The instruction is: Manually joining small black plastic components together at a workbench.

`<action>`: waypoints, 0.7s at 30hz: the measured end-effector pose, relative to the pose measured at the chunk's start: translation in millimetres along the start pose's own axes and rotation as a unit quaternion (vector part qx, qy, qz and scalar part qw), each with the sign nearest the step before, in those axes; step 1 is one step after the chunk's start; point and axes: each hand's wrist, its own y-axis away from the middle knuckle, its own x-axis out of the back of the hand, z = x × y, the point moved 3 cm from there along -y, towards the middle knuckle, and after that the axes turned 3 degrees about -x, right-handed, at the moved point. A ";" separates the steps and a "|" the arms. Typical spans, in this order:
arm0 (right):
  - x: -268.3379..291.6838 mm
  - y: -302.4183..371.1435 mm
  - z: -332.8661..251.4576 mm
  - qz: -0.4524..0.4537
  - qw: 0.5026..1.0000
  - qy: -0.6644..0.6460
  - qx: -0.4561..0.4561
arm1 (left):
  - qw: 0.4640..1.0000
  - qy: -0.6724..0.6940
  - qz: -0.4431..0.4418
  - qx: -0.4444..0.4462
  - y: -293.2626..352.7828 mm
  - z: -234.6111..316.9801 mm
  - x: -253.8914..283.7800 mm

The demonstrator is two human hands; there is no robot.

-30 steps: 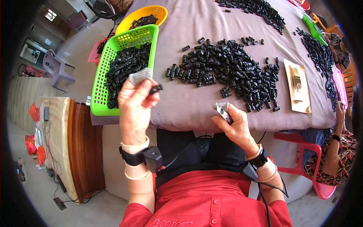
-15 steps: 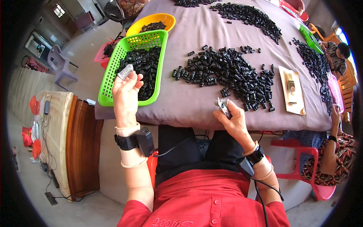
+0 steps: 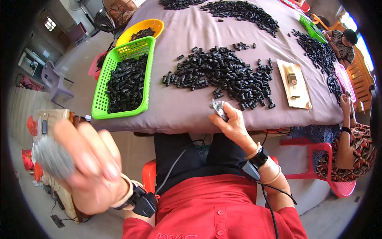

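My left hand (image 3: 91, 171) is raised close to the camera and blurred, past the table's near left corner. A grey sleeve-like piece (image 3: 53, 157), perhaps tape or a finger cover, surrounds the end of one digit; I cannot tell whether it is worn or held. My right hand (image 3: 230, 121) is closed at the table's front edge, pinching a small silver blade-like tool (image 3: 219, 110) between thumb and fingers. Just beyond it spreads a pile of short black cylindrical parts (image 3: 223, 73). A green perforated basket (image 3: 149, 79), left of the pile, contains more black pieces.
A yellow bowl (image 3: 159, 30) of small dark bits stands behind the basket. Right of the pile, a board (image 3: 302, 85) bears a small metal item. More black heaps (image 3: 246, 14) lie farther back. A co-worker's hand (image 3: 346, 104) is at the right edge, near a pink chair (image 3: 328, 151).
My left hand has swung from over the green basket down and left, nearer the camera. The view has shifted slightly. My right hand still grips the silver tool at the table edge.
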 end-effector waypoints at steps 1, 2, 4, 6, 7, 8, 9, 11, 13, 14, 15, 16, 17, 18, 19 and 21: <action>0.9 0.4 0.4 0.003 1.000 -0.003 0.000 | 1.000 -0.002 -0.006 -0.002 4.2 -0.4 -6.0; 2.2 0.9 1.4 0.006 1.000 -0.006 0.000 | 1.000 -0.004 -0.012 -0.004 7.1 -0.7 -11.0; 4.4 1.8 1.8 0.010 1.000 -0.004 0.003 | 1.000 0.013 -0.025 0.004 9.8 6.9 -19.3; 3.9 1.6 3.7 0.011 1.000 -0.004 0.007 | 0.995 0.088 -0.041 -0.020 13.3 16.1 -24.6; 2.4 1.4 5.5 0.008 1.000 -0.003 0.008 | 0.995 0.087 -0.043 -0.021 10.1 25.2 -21.5; 2.6 1.3 7.4 0.005 1.000 -0.001 0.007 | 0.988 0.085 -0.126 0.007 5.7 33.7 -19.1; 3.4 1.4 8.1 0.007 1.000 0.000 0.006 | 0.974 0.081 -0.207 0.034 4.6 37.4 -20.0; 2.1 1.0 4.5 0.009 1.000 0.004 0.020 | 0.979 0.074 -0.191 0.017 7.1 42.2 -26.6; 3.4 0.3 0.1 0.004 1.000 0.002 0.018 | 0.962 0.203 -0.176 -0.052 32.4 48.4 4.6; 2.8 0.1 0.9 0.001 1.000 0.004 0.010 | 0.962 0.203 -0.175 -0.052 30.1 47.8 2.8; 1.8 0.2 2.1 0.000 1.000 0.004 0.010 | 0.968 0.182 -0.166 -0.049 27.6 48.4 0.9; 2.3 0.8 4.3 0.004 1.000 0.008 0.012 | 0.973 0.163 -0.158 -0.045 19.7 47.4 -5.7; 2.2 0.4 4.7 0.006 1.000 0.010 0.015 | 0.977 0.142 -0.151 -0.043 11.8 48.0 -12.9; 2.1 -0.2 3.7 0.008 1.000 0.010 0.016 | 0.982 0.121 -0.143 -0.040 5.6 48.3 -19.2; 2.9 0.6 2.4 0.009 1.000 0.010 0.016 | 0.985 0.102 -0.136 -0.036 2.9 47.1 -23.8; 3.4 2.0 -0.3 0.014 1.000 0.013 0.016 | 0.983 0.134 -0.042 -0.119 3.1 49.8 -24.5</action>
